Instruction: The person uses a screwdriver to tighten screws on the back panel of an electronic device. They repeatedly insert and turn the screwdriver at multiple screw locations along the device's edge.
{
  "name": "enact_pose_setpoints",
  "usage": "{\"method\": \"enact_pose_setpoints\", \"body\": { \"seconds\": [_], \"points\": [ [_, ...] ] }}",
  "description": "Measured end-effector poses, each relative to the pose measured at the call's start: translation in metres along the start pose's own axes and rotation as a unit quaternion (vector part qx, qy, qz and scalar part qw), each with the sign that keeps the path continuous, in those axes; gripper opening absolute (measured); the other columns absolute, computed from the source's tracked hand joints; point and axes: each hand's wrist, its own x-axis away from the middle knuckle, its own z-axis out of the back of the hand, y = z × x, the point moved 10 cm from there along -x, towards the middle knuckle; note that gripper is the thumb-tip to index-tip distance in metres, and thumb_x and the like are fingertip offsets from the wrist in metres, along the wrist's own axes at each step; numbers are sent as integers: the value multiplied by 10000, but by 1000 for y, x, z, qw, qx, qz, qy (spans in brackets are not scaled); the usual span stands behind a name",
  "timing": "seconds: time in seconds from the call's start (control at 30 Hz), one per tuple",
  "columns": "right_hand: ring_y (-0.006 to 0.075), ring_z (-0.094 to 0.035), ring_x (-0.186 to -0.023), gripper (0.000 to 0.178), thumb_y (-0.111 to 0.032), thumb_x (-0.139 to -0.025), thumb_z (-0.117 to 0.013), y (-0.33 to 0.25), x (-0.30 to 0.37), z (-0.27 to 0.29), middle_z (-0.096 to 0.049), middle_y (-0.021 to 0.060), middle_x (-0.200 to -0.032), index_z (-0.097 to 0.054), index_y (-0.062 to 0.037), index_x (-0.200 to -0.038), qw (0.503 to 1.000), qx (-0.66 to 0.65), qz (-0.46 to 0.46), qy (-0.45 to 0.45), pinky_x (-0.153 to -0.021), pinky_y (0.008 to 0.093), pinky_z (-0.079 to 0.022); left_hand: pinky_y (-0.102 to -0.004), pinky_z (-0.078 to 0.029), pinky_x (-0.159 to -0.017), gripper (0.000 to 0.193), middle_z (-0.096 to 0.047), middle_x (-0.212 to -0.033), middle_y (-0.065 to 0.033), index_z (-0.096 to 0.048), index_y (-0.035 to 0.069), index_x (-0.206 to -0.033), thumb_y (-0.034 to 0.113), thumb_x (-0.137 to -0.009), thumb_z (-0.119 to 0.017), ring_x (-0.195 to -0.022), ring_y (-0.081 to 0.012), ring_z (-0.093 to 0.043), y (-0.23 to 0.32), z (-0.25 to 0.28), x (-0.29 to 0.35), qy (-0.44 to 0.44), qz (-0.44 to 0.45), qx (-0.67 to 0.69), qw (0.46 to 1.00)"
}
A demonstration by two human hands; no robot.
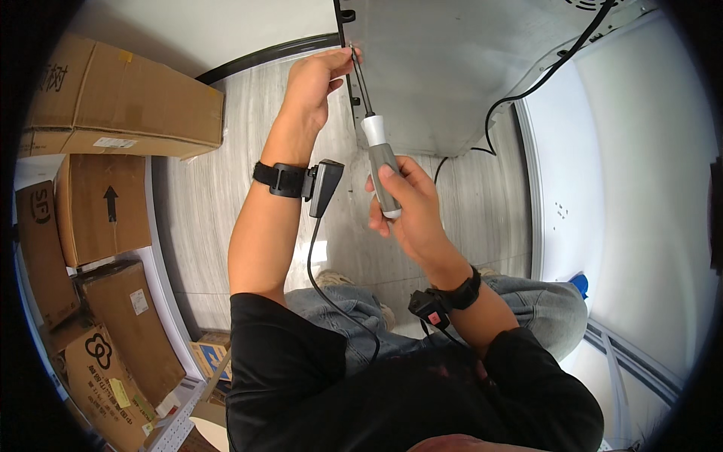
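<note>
A screwdriver (376, 132) with a grey and white handle and a long metal shaft points up and away. My right hand (416, 209) is closed around its handle, the thumb lying along the top. The shaft's tip meets the left edge of a grey sheet-metal appliance housing (429, 71). There, my left hand (310, 84) is closed, its fingertips pinched together beside the tip. Whatever sits between those fingers, perhaps a screw, is too small and hidden to make out. Black fittings (347, 15) show along the same edge of the housing.
Cardboard boxes (143, 98) are stacked on the left, some on a white shelf (172, 301). A black power cord (527, 90) hangs over the housing's right side to the wooden-look floor (203, 226). Wrist-worn devices (325, 188) trail cables near my forearms. A white wall panel (633, 188) stands at right.
</note>
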Motion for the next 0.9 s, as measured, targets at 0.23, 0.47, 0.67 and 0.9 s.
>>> {"method": "enact_pose_setpoints", "body": {
  "seconds": [0.23,0.47,0.67,0.9],
  "points": [
    [159,-566,-655,263,-253,-956,-460,9,-1,-11,-585,85,-837,-526,-10,-1032,996,-87,-30,6,-484,270,-400,-245,-412,-689,240,-676,-838,-35,-657,71,-894,239,-923,-488,-725,-83,-580,5,-9,9,-76,20,-108,991],
    [142,-520,-655,229,-216,-936,-507,5,2,-11,-566,81,-811,-497,-1,-1015,991,-109,-59,58,-563,278,-431,-210,-374,-447,313,-588,-633,-21,-611,31,-843,273,-964,-453,-500,-83,-513,1,-24,29,-161,28,-116,980],
    [138,-522,-680,237,-247,-944,-503,7,1,-15,-553,66,-810,-498,-21,-1017,990,-70,-28,118,-572,273,-433,-208,-364,-429,291,-563,-587,-16,-601,35,-825,265,-956,-479,-470,-76,-488,3,-19,27,-118,7,-150,982],
    [150,-516,-701,263,-286,-962,-452,20,-3,-18,-555,61,-831,-511,-36,-1018,980,-175,-96,27,-618,293,-426,-197,-353,-420,266,-615,-646,-46,-601,39,-810,248,-944,-506,-468,-66,-480,-1,-28,34,-179,37,-76,980]
  ]
}}
